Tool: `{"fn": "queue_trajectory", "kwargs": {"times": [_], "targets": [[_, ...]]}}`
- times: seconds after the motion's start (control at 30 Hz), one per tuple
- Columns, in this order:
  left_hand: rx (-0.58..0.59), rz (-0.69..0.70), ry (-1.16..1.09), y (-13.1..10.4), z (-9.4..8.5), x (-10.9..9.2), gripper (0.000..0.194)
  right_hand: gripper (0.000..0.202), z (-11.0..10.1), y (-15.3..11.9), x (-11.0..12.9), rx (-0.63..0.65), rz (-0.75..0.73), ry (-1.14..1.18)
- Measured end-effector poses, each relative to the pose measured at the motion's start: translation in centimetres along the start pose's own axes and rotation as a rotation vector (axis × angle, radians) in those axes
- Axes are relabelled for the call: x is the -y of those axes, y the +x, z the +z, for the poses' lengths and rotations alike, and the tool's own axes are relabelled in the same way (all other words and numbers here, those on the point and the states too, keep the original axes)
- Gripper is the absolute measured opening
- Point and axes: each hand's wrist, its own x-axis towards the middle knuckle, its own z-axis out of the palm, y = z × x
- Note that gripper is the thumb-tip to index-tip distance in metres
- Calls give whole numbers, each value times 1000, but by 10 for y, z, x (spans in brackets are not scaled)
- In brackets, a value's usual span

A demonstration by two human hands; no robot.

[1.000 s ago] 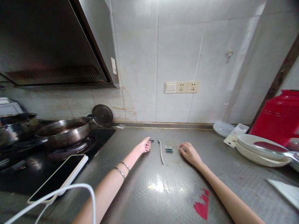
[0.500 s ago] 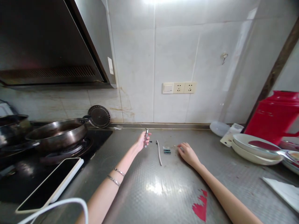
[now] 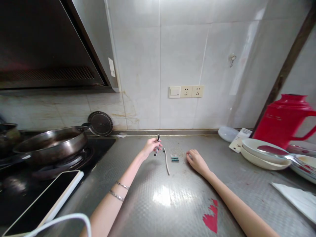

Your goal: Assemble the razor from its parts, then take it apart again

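Observation:
My left hand (image 3: pixel 151 146) is closed round a slim metal tool (image 3: pixel 157 145), which stands upright over the counter with a small bent head at its top. A thin pale tube (image 3: pixel 166 162) with a dark upper end lies just right of that hand. Farther right are small dark-green pieces (image 3: pixel 175 159) on the counter. My right hand (image 3: pixel 195 158) rests on the counter beside them, its fingers curled and partly hidden; whether anything is under them cannot be made out.
At left, a pan (image 3: pixel 53 144) sits on the black stove (image 3: pixel 103 146), with a phone (image 3: pixel 41 204) and white cable (image 3: pixel 74 215) nearer. Stacked bowls (image 3: pixel 261 161) and a red thermos (image 3: pixel 281 121) stand right. Red scraps (image 3: pixel 211 220) lie in front.
The slim tool has turned in my left hand and its bent head shows more clearly. My right hand stays resting by the green pieces. The whole view has shifted slightly.

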Motion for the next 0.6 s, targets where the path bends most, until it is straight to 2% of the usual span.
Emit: {"fn": "queue_trajectory", "kwargs": {"times": [0.13,0.23,0.33,0.43,0.6], "targets": [[39,19,39,-6,6,-9,22,22,-9,0,7,-8,-9,11],[54,58,76,-9,8,-18,22,23,-26,5,27,31,20,6],[58,104,123,-11,8,-25,22,28,-43,14,61,227,116,-56],[57,123,146,-14,10,-31,22,28,-48,25,97,396,78,-198],[66,121,142,-18,16,-34,22,33,-29,37,133,532,51,-299]]}}
